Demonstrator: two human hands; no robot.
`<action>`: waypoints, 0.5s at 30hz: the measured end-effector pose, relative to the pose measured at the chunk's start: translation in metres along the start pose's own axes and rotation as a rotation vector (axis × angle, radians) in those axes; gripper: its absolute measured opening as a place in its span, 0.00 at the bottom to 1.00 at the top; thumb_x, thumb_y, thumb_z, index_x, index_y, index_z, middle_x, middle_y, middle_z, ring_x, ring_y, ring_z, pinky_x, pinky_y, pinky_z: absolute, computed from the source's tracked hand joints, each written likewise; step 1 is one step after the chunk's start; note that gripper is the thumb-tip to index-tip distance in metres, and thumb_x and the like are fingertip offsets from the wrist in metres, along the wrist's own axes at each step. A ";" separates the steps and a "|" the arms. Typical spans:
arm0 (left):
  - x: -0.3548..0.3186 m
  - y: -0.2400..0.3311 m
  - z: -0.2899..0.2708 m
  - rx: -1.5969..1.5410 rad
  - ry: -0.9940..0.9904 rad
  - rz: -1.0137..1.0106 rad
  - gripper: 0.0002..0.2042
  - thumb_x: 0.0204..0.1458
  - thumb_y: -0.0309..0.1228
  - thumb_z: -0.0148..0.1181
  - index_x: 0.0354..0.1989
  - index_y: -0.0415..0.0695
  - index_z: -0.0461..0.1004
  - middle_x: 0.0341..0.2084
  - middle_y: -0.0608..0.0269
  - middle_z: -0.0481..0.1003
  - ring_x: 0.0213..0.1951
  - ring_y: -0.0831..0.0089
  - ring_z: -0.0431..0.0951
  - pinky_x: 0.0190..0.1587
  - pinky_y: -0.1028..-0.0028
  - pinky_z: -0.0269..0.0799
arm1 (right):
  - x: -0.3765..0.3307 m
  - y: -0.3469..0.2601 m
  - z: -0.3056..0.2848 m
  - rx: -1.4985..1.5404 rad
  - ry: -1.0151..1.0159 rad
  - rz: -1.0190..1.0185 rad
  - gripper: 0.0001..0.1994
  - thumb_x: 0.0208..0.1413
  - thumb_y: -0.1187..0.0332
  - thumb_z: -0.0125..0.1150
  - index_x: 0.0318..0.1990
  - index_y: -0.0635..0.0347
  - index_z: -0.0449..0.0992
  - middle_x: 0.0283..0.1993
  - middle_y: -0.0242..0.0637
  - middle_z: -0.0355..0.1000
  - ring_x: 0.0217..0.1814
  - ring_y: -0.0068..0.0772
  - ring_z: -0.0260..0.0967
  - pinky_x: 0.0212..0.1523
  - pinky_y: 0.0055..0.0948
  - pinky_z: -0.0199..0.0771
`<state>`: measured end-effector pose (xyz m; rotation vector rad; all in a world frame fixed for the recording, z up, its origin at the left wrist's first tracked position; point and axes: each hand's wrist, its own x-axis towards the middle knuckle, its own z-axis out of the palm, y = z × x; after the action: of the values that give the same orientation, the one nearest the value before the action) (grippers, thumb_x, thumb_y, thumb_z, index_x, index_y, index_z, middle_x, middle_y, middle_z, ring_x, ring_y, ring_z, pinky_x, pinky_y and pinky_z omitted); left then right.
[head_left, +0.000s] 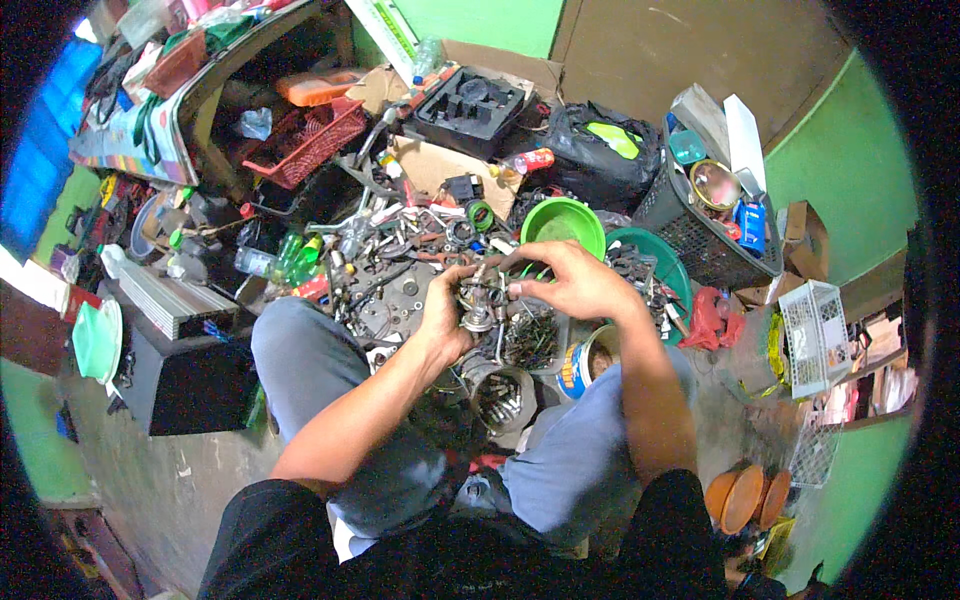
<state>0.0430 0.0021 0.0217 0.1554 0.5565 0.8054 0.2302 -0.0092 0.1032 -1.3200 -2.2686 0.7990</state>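
Left hand (445, 314), fingers curled round silver-grey metal part (478, 319); right hand (578, 278) alongside, fingers bent, cannot tell if pinching.

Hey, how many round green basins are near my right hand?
2: a lime-green basin just beyond your right hand, and a teal basin to that basin's right. Others may be hidden.

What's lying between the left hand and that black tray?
In the head view, from the left hand toward the black tray: loose metal parts, then a brown cardboard piece.
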 end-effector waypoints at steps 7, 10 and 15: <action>-0.011 0.014 -0.014 -0.032 -0.022 0.054 0.20 0.58 0.39 0.40 0.50 0.39 0.69 0.37 0.49 0.76 0.38 0.58 0.78 0.40 0.59 0.77 | 0.020 -0.020 0.011 -0.045 -0.069 -0.091 0.28 0.42 0.63 0.72 0.53 0.57 0.72 0.47 0.48 0.73 0.52 0.49 0.70 0.53 0.40 0.69; -0.017 0.020 -0.015 -0.067 -0.034 0.075 0.19 0.60 0.40 0.40 0.48 0.39 0.70 0.34 0.50 0.77 0.37 0.58 0.79 0.38 0.62 0.77 | 0.023 -0.025 0.021 -0.142 0.019 -0.119 0.28 0.40 0.62 0.74 0.51 0.58 0.73 0.49 0.47 0.71 0.53 0.50 0.69 0.52 0.41 0.69; -0.014 0.017 -0.010 -0.051 0.024 0.116 0.15 0.62 0.38 0.43 0.46 0.42 0.71 0.33 0.58 0.77 0.35 0.67 0.78 0.35 0.67 0.77 | 0.021 -0.016 0.031 -0.095 0.125 -0.119 0.26 0.38 0.61 0.75 0.45 0.62 0.74 0.43 0.48 0.73 0.48 0.50 0.71 0.49 0.41 0.70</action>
<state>0.0192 0.0026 0.0247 0.1322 0.5525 0.9349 0.1913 -0.0053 0.0913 -1.2264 -2.2847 0.5591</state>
